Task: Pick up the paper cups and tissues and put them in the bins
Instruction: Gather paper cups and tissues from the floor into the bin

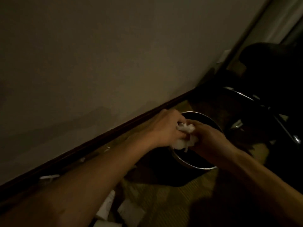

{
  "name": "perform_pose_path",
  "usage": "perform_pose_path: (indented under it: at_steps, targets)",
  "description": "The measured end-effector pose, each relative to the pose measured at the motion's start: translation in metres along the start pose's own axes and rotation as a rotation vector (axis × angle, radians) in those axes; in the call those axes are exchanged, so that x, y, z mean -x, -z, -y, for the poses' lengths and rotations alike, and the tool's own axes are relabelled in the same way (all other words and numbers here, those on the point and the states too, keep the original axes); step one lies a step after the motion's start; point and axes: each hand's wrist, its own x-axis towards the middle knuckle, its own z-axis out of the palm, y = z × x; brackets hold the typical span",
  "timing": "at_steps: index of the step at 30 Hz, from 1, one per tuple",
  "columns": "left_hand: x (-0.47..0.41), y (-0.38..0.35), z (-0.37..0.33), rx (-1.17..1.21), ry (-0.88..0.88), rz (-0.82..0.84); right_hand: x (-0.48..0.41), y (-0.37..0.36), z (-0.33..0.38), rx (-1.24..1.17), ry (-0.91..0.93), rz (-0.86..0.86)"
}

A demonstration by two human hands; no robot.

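Observation:
A crumpled white tissue wad (235,128) is pressed between both my hands over the mouth of a round dark bin with a metal rim (188,163). My left hand (165,126) grips the wad from the left, fingers curled around it. From the right, my right hand (208,136) closes on the same wad. Part of the tissue hangs down toward the bin's inside. White paper cups (129,210) lie on the floor near the bottom edge, under my left forearm.
A plain wall with a dark skirting board (98,138) runs diagonally behind the bin. A black office chair with a chrome star base (278,122) stands to the right. Small white scraps (49,176) lie along the skirting. The floor is striped carpet, dimly lit.

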Motion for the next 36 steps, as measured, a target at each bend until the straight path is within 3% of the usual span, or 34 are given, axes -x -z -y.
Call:
perform_pose_path:
  at_steps: [3,8,11,15,17,20,22,25,28,32,36]
  targets:
    - [-0.012,-0.053,0.005,-0.096,0.054,0.095,-0.002,0.041,-0.035,0.191,-0.111,-0.165]
    - [-0.016,-0.094,0.016,-0.428,-0.021,0.134,-0.012,0.066,-0.066,0.780,-0.049,-0.191]
    - [-0.019,-0.093,0.021,-0.456,-0.029,0.185,-0.022,0.070,-0.069,1.023,-0.021,-0.176]
    - [-0.014,-0.076,0.024,-0.390,-0.094,0.254,-0.020,0.072,-0.056,1.161,-0.070,-0.132]
    - [-0.006,-0.058,0.025,-0.269,-0.124,0.194,-0.013,0.068,-0.049,1.268,0.020,-0.188]
    - [0.016,-0.030,0.033,-0.161,-0.168,-0.010,0.009,0.046,-0.047,1.231,0.381,-0.309]
    - [0.033,-0.017,0.045,-0.155,-0.114,-0.109,0.024,0.019,-0.051,1.089,0.584,-0.263]
    - [0.054,-0.015,0.069,-0.198,0.086,-0.062,0.035,-0.019,-0.078,1.011,0.646,-0.101]
    - [0.078,-0.035,0.106,-0.176,0.328,0.077,0.028,-0.043,-0.129,0.974,0.547,0.049]
    - [0.116,-0.071,0.145,-0.087,0.525,0.286,0.005,-0.054,-0.199,1.127,0.194,0.110]
    - [0.142,-0.099,0.167,-0.053,0.660,0.474,-0.006,-0.058,-0.251,1.017,-0.131,0.170]
